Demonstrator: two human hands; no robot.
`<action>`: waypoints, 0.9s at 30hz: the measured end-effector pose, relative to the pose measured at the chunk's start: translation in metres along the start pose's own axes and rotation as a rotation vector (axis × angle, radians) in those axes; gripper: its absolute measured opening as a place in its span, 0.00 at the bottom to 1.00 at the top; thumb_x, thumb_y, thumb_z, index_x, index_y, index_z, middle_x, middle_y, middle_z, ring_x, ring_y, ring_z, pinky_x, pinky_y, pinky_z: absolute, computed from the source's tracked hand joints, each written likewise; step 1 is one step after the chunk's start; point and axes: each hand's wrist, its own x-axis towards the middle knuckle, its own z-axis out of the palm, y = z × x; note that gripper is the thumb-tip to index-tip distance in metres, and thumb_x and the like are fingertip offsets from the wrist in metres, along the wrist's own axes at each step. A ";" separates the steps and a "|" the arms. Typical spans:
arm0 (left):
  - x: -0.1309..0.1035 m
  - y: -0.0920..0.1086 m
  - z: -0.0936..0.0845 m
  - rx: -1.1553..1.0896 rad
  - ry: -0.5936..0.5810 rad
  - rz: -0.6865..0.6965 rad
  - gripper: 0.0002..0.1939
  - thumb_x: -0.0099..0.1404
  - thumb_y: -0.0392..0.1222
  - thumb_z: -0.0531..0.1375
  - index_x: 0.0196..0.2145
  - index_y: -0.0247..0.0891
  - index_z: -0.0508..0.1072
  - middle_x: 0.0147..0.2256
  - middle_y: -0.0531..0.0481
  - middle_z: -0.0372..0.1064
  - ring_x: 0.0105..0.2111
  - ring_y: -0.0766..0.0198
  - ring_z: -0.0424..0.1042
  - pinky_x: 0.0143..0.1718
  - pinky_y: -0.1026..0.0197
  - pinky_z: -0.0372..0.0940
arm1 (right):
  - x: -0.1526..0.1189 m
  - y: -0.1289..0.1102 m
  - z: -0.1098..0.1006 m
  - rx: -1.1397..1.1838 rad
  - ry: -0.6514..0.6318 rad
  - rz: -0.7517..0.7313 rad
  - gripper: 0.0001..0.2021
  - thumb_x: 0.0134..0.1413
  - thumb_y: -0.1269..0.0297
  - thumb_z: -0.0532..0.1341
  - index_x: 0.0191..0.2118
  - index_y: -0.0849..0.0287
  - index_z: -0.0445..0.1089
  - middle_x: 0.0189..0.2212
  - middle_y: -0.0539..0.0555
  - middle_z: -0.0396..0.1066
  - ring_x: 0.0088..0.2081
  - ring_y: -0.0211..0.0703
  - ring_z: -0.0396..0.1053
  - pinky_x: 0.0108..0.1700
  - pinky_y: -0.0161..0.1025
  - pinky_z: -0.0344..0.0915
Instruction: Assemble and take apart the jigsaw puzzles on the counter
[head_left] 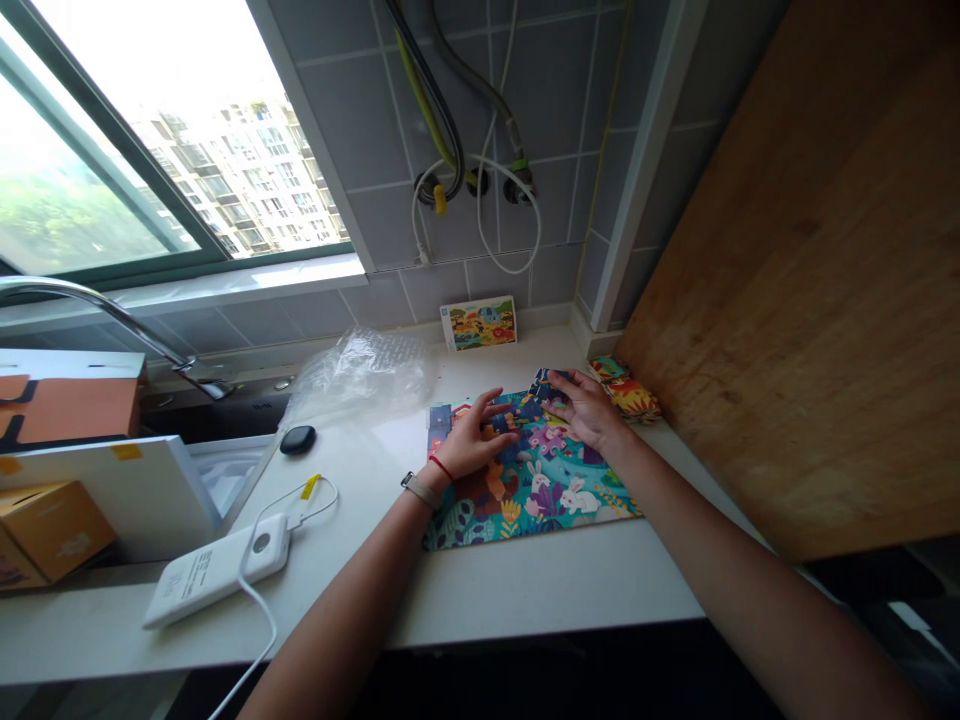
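the right hand (587,408) pinches a dark blue puzzle piece (541,382) between thumb and fingers, at the far edge of a colourful puzzle (551,495); the left hand (466,446) is over the puzzle's left part, its fingers spread apart and reaching towards the piece, though whether they press on the surface i cannot tell; the puzzle lies flat on the white countertop (540,595), with white rabbits, purple plants and teal ground showing between the forearms; just beyond the right hand, near the wooden panel (757,330), are stacked pieces (636,398) in red, yellow and green; a small picture card (480,325) leans upright against the tiled wall behind the puzzle; crumpled clear plastic wrap (360,372) lies to the left, beside the sink, with a black oval object (298,440) in front of it; nearer the counter's front edge rests a white power bank (217,570) with a white cable (259,600)
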 end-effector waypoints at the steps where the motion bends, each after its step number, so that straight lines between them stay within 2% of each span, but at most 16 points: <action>1: 0.001 0.000 0.000 -0.022 0.025 -0.001 0.39 0.62 0.46 0.70 0.65 0.42 0.59 0.57 0.37 0.70 0.59 0.49 0.70 0.61 0.45 0.63 | 0.000 0.000 0.000 0.003 -0.004 -0.001 0.24 0.24 0.56 0.81 0.29 0.53 0.71 0.28 0.43 0.74 0.35 0.40 0.71 0.45 0.47 0.72; 9: 0.009 -0.008 -0.008 -0.432 0.197 -0.118 0.36 0.57 0.44 0.73 0.60 0.42 0.65 0.62 0.37 0.63 0.60 0.47 0.69 0.62 0.42 0.62 | -0.001 0.000 0.000 0.022 -0.033 -0.013 0.22 0.27 0.58 0.81 0.30 0.53 0.72 0.29 0.44 0.75 0.35 0.40 0.72 0.40 0.41 0.72; 12: 0.010 -0.010 -0.011 -0.484 0.244 -0.139 0.35 0.56 0.43 0.73 0.58 0.43 0.66 0.62 0.37 0.63 0.58 0.46 0.71 0.61 0.40 0.64 | -0.002 0.001 0.002 0.014 -0.045 -0.002 0.23 0.25 0.57 0.81 0.29 0.53 0.72 0.29 0.44 0.75 0.34 0.39 0.73 0.37 0.38 0.72; 16: 0.009 -0.008 -0.011 -0.495 0.243 -0.124 0.35 0.55 0.44 0.74 0.58 0.43 0.66 0.64 0.36 0.61 0.57 0.45 0.72 0.58 0.42 0.68 | -0.003 0.006 0.005 -0.081 -0.047 -0.013 0.25 0.23 0.54 0.81 0.30 0.54 0.72 0.29 0.44 0.75 0.31 0.37 0.72 0.34 0.36 0.71; 21: 0.009 -0.005 -0.011 -0.447 0.215 -0.076 0.34 0.57 0.48 0.72 0.58 0.43 0.65 0.65 0.36 0.59 0.54 0.49 0.74 0.55 0.46 0.71 | 0.002 0.017 0.002 -0.404 -0.030 -0.248 0.23 0.31 0.46 0.78 0.29 0.55 0.73 0.25 0.48 0.74 0.27 0.41 0.69 0.31 0.38 0.67; 25: 0.010 -0.009 -0.009 -0.350 0.203 -0.051 0.34 0.58 0.50 0.71 0.58 0.42 0.65 0.65 0.36 0.60 0.53 0.52 0.75 0.55 0.47 0.71 | 0.011 0.023 -0.005 -0.609 -0.018 -0.435 0.20 0.36 0.46 0.75 0.29 0.55 0.74 0.27 0.51 0.75 0.32 0.46 0.71 0.38 0.41 0.68; 27: 0.011 -0.011 -0.009 -0.326 0.203 -0.047 0.34 0.57 0.49 0.71 0.58 0.42 0.66 0.64 0.36 0.61 0.51 0.54 0.76 0.55 0.47 0.71 | 0.013 0.025 -0.008 -0.662 -0.006 -0.490 0.19 0.36 0.47 0.75 0.29 0.55 0.75 0.30 0.52 0.76 0.36 0.48 0.73 0.41 0.42 0.69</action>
